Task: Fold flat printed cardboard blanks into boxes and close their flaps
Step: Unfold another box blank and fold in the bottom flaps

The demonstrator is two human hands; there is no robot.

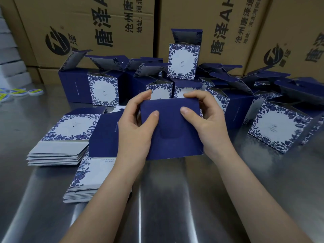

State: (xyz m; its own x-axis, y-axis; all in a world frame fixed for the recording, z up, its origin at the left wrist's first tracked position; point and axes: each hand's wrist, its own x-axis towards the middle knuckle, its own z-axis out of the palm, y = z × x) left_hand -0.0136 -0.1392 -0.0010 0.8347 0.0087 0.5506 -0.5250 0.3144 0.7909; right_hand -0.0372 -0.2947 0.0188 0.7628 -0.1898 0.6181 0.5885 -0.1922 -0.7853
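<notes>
Head view: the left hand [138,123] and the right hand [205,120] each keep a narrow grip on the dark blue cardboard box [172,137]. The thumbs lie flat on its near face and the fingers curl over its top edge. The box is at mid-frame, over the brushed steel tabletop [157,199]; whether its lower edge touches the tabletop cannot be told. The near face is plain navy, with a half-round cut line just below the thumbs.

Just left of the box lie two stacks of flat printed blanks [70,130], white panels framed by blue leaf-and-fruit borders, with a navy panel on top of the nearer stack. Behind and to the right stand many folded boxes [103,90] of the same print, their navy lid flaps open, and one stands upright on top of the others. The small writing on their panels is too fine to read.

Against the back stand brown corrugated cartons [87,23] printed in black with a round logo and "唐泽", "沧州唐泽", "地址: 河北". At the far left lie yellow round stickers [21,92].
</notes>
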